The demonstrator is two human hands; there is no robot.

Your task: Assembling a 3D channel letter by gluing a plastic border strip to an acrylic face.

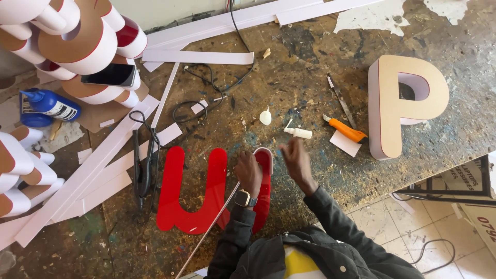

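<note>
I see a worn workbench (310,77) filling most of the view, its dark top scratched, paint-spattered and peeling pale in the far corner. A pale wall (170,13) runs along its far edge. At lower right I see a light tiled floor (413,232) with a thin cable lying loose across it.

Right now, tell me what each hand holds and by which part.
The left hand presses on the curved top of the red letter, on its white rim. The right hand is blurred; whether it holds anything cannot be told.
</note>
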